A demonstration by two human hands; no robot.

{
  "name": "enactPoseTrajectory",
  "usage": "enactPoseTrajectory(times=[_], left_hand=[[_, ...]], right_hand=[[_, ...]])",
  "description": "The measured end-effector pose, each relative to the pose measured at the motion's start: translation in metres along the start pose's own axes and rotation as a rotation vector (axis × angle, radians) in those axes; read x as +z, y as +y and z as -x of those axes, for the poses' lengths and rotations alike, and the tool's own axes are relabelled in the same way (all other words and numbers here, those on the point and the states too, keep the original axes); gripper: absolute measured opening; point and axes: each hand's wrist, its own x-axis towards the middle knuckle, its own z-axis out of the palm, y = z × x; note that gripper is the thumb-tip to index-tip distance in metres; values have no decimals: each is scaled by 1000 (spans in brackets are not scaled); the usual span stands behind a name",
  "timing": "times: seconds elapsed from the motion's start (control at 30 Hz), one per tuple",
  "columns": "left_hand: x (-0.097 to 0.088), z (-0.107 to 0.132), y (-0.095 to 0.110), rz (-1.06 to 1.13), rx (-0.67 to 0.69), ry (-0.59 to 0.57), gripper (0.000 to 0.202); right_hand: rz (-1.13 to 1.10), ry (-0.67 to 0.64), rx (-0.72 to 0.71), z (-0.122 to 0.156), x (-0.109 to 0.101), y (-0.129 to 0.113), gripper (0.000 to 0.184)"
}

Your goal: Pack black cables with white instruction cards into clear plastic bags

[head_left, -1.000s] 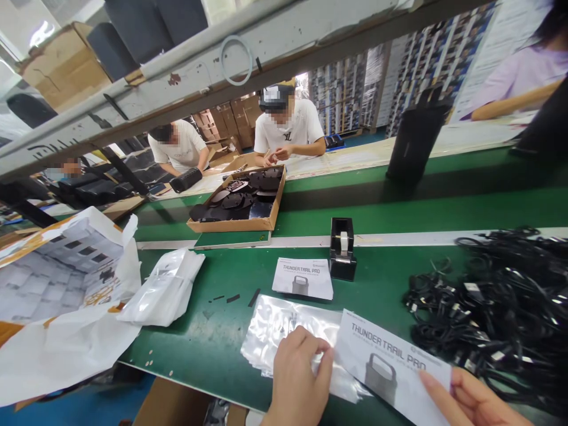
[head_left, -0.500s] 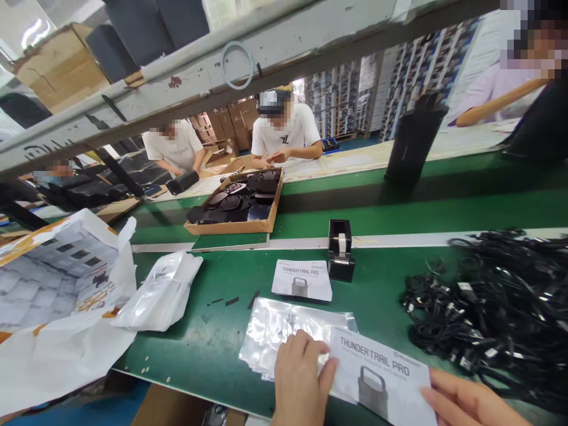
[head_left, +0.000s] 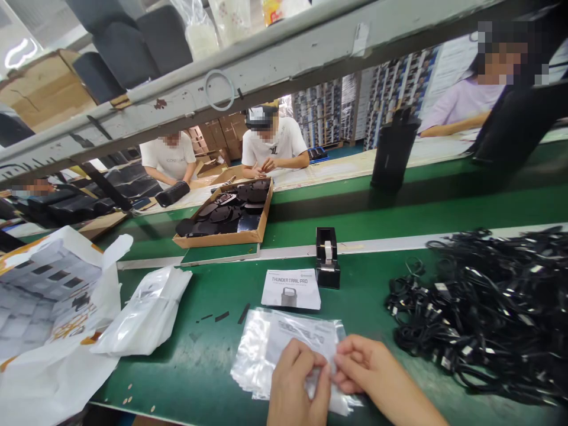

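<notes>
A stack of clear plastic bags [head_left: 266, 349] lies on the green table at the near edge. A white booklet [head_left: 304, 337] shows through the top bag. My left hand [head_left: 295, 384] pinches the near end of that bag with curled fingers. My right hand [head_left: 364, 367] meets it from the right, its fingertips closed on the same edge. A second white booklet printed "Thunder Trail Pro" [head_left: 291, 289] lies flat just beyond the bags.
A black tape dispenser [head_left: 327, 258] stands behind the booklet. A big heap of black cables [head_left: 488, 307] fills the right. White bags [head_left: 142, 313] and printed packaging [head_left: 39, 296] lie left. A cardboard tray of black parts [head_left: 224, 216] sits on the conveyor; several people work opposite.
The booklet that my right hand held out at the right is now inside the top clear bag. My right hand has come left to meet my left hand at the bag's edge.
</notes>
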Motion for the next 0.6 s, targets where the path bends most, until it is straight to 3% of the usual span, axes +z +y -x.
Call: enactPoseTrajectory(times=[0.07, 0.13, 0.2, 0.3, 0.43, 0.5, 0.6], left_hand=[[2, 0, -3, 10, 30, 20, 16], [3, 0, -6, -33, 39, 35, 17], [3, 1, -9, -90, 26, 25, 16], [2, 0, -12, -144, 5, -25, 15], [2, -2, -10, -155, -20, -69, 15], [1, -3, -9, -135, -40, -63, 15], [0, -4, -6, -75, -93, -47, 15]], right_hand=[[155, -25, -83, -4, 13, -7, 12], [352, -18, -172, -5, 11, -17, 15], [571, 57, -262, -6, -8, -29, 23], [891, 236, -369, -14, -55, -44, 41], [1176, 225, -504, -35, -110, -51, 36], [1260, 203, -558, -42, -124, -49, 33], [1323, 227, -666, -43, -128, -45, 30]])
